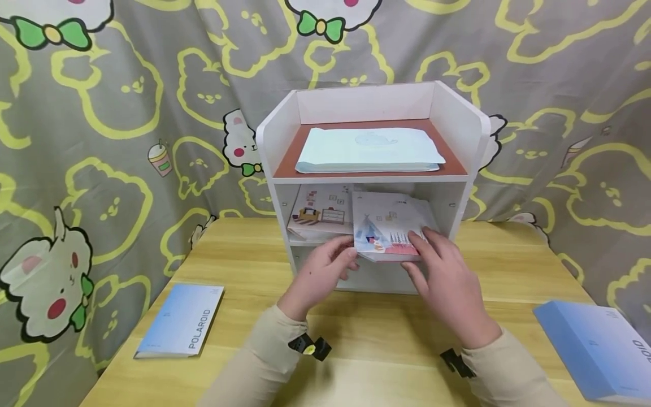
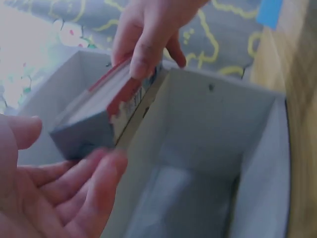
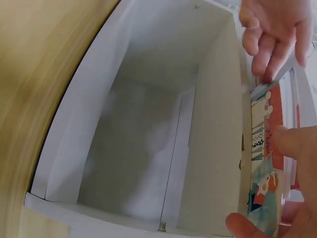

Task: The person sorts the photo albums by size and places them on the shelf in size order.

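In the centre of the head view, the illustrated book (image 1: 376, 212) lies in the right half of the middle compartment of the white shelf (image 1: 464, 130), with its front end projecting outside. The right hand (image 1: 450, 280) grips this book at its right side, between thumb and fingers. The left hand (image 1: 320, 277) is near its left front corner, fingers loosely extended; whether they touch it, I cannot tell. A second book (image 1: 320, 212) lies just to the left.
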Action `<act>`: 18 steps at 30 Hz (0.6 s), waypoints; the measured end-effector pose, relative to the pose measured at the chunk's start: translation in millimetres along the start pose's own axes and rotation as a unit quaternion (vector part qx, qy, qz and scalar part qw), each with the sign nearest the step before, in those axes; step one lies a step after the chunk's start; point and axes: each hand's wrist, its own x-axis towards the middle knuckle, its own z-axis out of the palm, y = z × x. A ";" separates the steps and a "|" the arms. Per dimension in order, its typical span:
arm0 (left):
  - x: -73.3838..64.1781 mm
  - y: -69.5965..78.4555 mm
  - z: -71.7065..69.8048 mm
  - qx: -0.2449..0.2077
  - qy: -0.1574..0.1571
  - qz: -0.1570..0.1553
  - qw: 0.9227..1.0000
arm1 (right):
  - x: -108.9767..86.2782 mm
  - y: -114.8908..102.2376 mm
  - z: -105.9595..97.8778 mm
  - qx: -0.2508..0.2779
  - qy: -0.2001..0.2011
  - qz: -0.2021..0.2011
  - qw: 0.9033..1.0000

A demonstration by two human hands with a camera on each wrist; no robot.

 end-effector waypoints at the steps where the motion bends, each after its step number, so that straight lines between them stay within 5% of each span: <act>1: -2.8 1.9 0.0 0.049 0.023 0.027 0.998 | 0.7 0.4 0.8 -0.003 0.000 0.005 1.000; 3: -6.7 5.5 0.5 0.156 0.067 0.102 0.980 | 1.7 0.9 1.8 -0.009 0.002 0.012 1.000; 4: -8.4 7.4 0.7 0.209 0.087 0.146 0.963 | 1.8 0.7 1.8 -0.011 0.004 0.014 1.000; 8: -13.4 14.6 3.0 0.374 0.109 0.302 0.870 | 0.8 -3.0 -4.3 -0.020 0.014 0.012 1.000; 10: -17.4 18.2 5.1 0.422 0.089 0.335 0.838 | 0.3 -7.0 -11.4 -0.026 0.014 0.005 1.000; 13: -25.0 23.5 8.6 0.474 0.047 0.326 0.817 | 0.2 -13.5 -23.8 -0.033 -0.002 -0.009 0.999; 18: -30.5 27.1 12.7 0.512 0.007 0.279 0.812 | 0.2 -19.8 -33.8 -0.036 -0.042 -0.015 0.998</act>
